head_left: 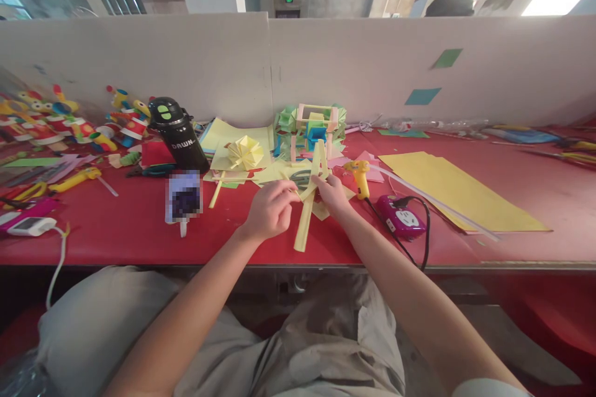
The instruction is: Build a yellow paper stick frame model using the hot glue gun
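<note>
Above the table (233,234), pinching crossed paper strips (305,223) in right hand (334,195), presumably against slipping; with left hand (271,209) curled alongside, hold unclear.

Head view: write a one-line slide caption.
Two bare hands hold pale yellow paper strips over a cluttered red table, between a black bottle and a yellow glue gun.

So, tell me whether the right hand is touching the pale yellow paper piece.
Touching: the head view shows the right hand with its fingertips pinching the pale yellow paper piece.
</note>
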`<state>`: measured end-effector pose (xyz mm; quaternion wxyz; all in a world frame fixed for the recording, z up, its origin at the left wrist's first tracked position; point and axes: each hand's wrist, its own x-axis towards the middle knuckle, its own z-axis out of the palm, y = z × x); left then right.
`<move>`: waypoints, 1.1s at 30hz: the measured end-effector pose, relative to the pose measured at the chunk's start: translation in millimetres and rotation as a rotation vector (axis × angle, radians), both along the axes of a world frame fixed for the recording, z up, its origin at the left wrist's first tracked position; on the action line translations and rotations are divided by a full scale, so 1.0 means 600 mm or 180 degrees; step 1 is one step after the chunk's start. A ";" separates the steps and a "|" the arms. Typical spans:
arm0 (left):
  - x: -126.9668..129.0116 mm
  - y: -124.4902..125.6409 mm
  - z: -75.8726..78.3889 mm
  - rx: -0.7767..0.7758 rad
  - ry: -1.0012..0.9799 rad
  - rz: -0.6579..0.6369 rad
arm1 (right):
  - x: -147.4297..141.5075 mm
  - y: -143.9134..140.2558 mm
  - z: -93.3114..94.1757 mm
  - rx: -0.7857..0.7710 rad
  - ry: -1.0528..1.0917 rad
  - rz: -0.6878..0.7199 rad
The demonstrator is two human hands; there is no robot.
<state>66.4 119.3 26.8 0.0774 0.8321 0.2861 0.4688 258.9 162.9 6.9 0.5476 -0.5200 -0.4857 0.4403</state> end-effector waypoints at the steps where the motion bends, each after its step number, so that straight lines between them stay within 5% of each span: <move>1: -0.003 0.000 0.004 -0.0024 -0.0497 0.0181 | -0.001 -0.002 0.003 -0.0029 0.0112 0.0146; 5: -0.006 0.011 0.015 -0.0923 -0.1937 0.0394 | -0.009 -0.018 0.022 -0.0236 0.0445 0.1065; 8: 0.001 0.025 0.014 -0.2123 -0.2226 0.0008 | -0.015 -0.034 0.034 -0.0340 0.0447 0.1397; 10: 0.007 0.031 0.010 -0.2475 -0.2201 -0.0262 | -0.017 -0.041 0.038 -0.0490 0.0406 0.1492; 15: 0.014 0.032 0.005 -0.2386 -0.2006 -0.0412 | -0.020 -0.044 0.036 -0.0869 0.0661 0.1762; 23: 0.011 0.032 0.005 -0.2490 -0.2079 -0.0226 | -0.019 -0.043 0.027 -0.0762 0.0480 0.2183; 28: 0.003 0.043 -0.005 -0.2528 -0.2212 0.0069 | -0.014 -0.029 0.019 -0.0022 -0.0219 0.1485; 33: 0.000 0.049 -0.013 -0.2610 -0.2118 0.0124 | -0.013 -0.020 0.016 0.0391 0.0221 0.1068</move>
